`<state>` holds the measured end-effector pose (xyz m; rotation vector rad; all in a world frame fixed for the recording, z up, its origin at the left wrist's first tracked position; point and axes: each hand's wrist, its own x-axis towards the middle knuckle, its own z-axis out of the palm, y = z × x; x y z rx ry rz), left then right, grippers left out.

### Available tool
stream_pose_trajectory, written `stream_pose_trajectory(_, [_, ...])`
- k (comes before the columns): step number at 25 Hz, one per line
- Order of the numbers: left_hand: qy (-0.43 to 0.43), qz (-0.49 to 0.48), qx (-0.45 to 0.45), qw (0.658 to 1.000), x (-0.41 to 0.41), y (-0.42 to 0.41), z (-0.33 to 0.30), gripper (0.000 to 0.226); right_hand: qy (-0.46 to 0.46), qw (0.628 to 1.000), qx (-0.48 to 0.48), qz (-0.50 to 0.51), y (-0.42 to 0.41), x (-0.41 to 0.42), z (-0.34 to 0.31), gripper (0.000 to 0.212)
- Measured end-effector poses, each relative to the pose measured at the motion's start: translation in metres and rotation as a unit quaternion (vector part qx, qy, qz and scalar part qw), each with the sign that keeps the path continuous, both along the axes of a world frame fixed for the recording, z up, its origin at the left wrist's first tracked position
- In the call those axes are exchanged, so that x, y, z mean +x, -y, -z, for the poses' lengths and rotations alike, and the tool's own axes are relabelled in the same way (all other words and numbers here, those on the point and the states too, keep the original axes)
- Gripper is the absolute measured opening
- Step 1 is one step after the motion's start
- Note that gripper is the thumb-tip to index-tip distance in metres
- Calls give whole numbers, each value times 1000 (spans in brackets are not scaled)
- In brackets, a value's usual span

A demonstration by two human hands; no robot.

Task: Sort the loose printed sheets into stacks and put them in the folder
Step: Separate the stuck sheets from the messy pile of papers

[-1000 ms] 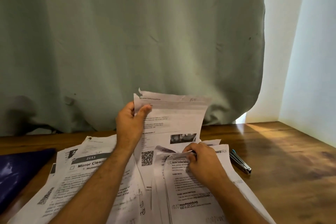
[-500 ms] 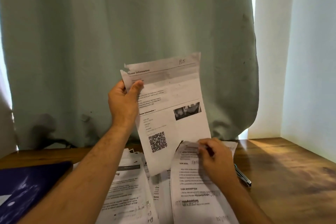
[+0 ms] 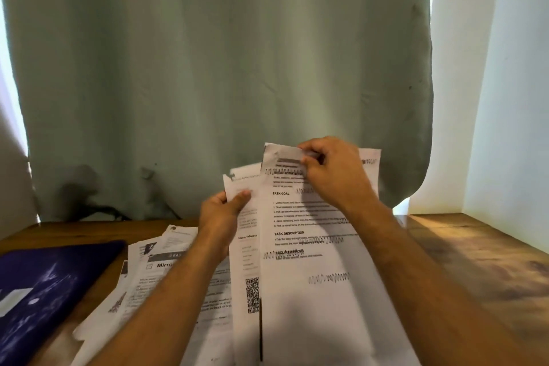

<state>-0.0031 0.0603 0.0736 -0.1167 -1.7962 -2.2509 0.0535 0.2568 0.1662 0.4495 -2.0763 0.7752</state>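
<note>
My left hand [image 3: 221, 212] grips the left edge of a printed sheet with a QR code [image 3: 246, 261], thumb on its front. My right hand [image 3: 332, 169] pinches the top edge of a second sheet headed "TASK GOAL" [image 3: 315, 246], raised in front of the first sheet and overlapping its right side. Both sheets are held up over the wooden table [image 3: 475, 261]. A loose pile of printed sheets [image 3: 160, 273] lies on the table under my left forearm. The dark blue folder [image 3: 44, 291] lies shut at the left.
A pale green curtain [image 3: 222, 68] hangs right behind the table. A white wall [image 3: 511, 98] closes the right side.
My right hand lifted the "TASK GOAL" sheet off the table and brought it up in front of the QR-code sheet. My left hand lowered its sheet. The stapler is out of sight.
</note>
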Motion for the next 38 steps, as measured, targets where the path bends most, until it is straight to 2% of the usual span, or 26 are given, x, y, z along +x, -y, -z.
stream_pose_trajectory(5, [57,13,-30,998,0,0,54,24,153,988,29,-7,27,-41,60,25])
stream_pose_trajectory(8, [93,20,-50,994,1,6,72,29,187,982,25,12,38,-53,98,26])
stream_pose_trajectory(12, [110,3,-86,990,2,5,83,31,197,977,36,67,47,-57,133,25])
stream_pose_trajectory(17, [90,-5,-86,992,10,-8,82,37,188,978,14,90,46,-55,140,23])
stream_pose_trajectory(21, [38,34,-100,994,15,-10,84,19,174,981,-59,67,49,-53,135,22])
stream_pose_trajectory(26, [43,5,-109,993,11,-11,84,11,146,986,-47,65,61,-53,137,28])
stream_pose_trajectory(30, [47,-27,-71,996,6,-8,84,11,89,991,-17,102,43,-56,139,54])
stream_pose_trajectory(32, [65,-14,-33,997,7,-6,83,11,99,986,-21,132,23,-57,139,65])
stream_pose_trajectory(36, [74,-2,47,996,8,2,79,13,210,967,-80,118,-13,-56,133,72])
stream_pose_trajectory(38, [76,-3,64,995,7,9,75,12,275,953,-124,41,-24,-53,130,56])
